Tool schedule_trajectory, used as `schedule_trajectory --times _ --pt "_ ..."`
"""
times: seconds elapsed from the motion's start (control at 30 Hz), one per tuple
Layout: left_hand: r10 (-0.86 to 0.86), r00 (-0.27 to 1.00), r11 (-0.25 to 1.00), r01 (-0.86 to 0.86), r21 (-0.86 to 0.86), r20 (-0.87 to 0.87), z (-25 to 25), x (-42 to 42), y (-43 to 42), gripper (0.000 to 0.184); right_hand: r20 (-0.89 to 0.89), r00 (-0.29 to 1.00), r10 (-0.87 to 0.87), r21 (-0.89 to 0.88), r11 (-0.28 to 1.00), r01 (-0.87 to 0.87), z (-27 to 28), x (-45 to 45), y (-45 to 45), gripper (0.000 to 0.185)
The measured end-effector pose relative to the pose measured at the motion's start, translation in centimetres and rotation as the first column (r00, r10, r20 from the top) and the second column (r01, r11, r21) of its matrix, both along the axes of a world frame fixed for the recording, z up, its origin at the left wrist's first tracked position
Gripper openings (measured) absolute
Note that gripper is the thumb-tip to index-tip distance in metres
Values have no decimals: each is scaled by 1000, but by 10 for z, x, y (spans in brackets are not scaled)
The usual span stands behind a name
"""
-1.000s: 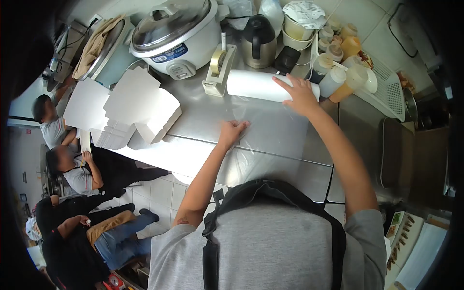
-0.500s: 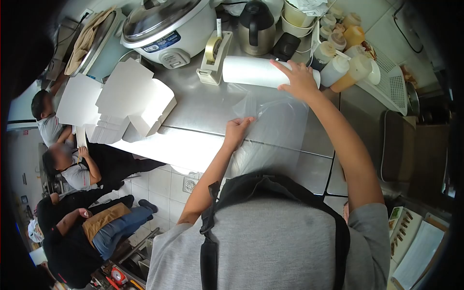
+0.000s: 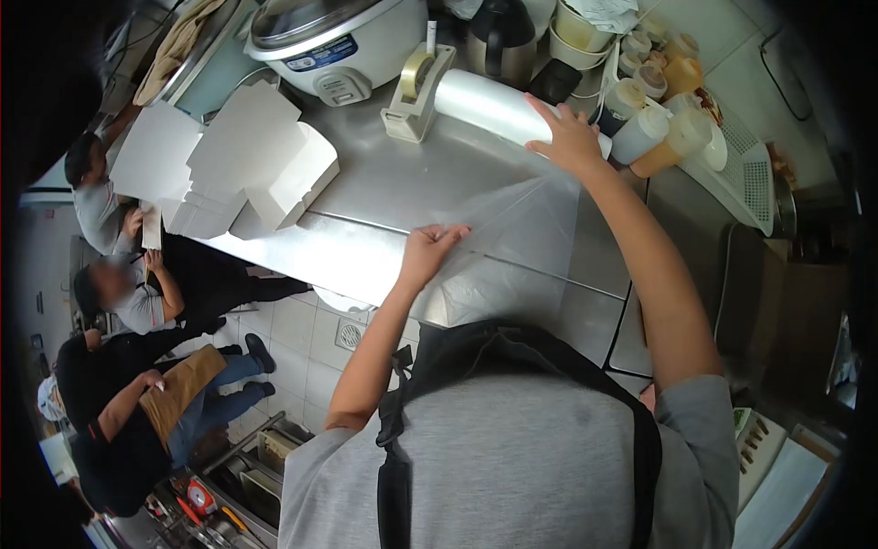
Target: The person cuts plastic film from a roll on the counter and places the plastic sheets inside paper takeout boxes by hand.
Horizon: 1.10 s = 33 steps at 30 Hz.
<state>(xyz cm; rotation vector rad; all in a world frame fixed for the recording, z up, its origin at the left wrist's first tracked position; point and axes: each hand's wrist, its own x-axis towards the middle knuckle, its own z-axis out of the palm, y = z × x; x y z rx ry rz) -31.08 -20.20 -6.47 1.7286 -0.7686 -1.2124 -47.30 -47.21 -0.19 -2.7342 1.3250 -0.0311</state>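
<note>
A roll of clear plastic film lies across the steel counter in front of the tape dispenser. My right hand grips its right end, fingers spread over the far side and thumb on the near side. From the roll a clear plastic sheet stretches toward me over the counter. My left hand is closed, pinching the sheet's left side between thumb and fingers. Nearer my body, more crumpled film lies bunched at the counter's front edge.
Open white cardboard boxes stand left on the steel counter. Behind are a rice cooker, a tape dispenser and a thermal jug. Sauce bottles crowd the back right. Several people work at left, one with a brown apron.
My left hand has moved a little left with the pinched film, and the sheet now pulls tauter in diagonal creases. My right hand stays on the roll. The camera view has shifted slightly.
</note>
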Motion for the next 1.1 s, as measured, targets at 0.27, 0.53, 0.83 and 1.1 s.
schedule_trajectory --times 0.27,0.53,0.83,1.1 --pt "54 998 986 -57 -155 -20 28 -41 22 22 12 1000 5 26 1000 -6 -1 -4 4 88" --pt "123 991 989 -127 -74 -54 31 -47 54 23 45 999 4 38 999 -6 1 -3 10 92" --pt "158 599 972 -233 -18 785 50 -30 38 62 27 1000 -3 46 999 2 1 -1 13 98" --pt "-188 337 928 369 54 923 3 -74 -102 62 5 1000 7 21 1000 -7 0 -2 14 100"
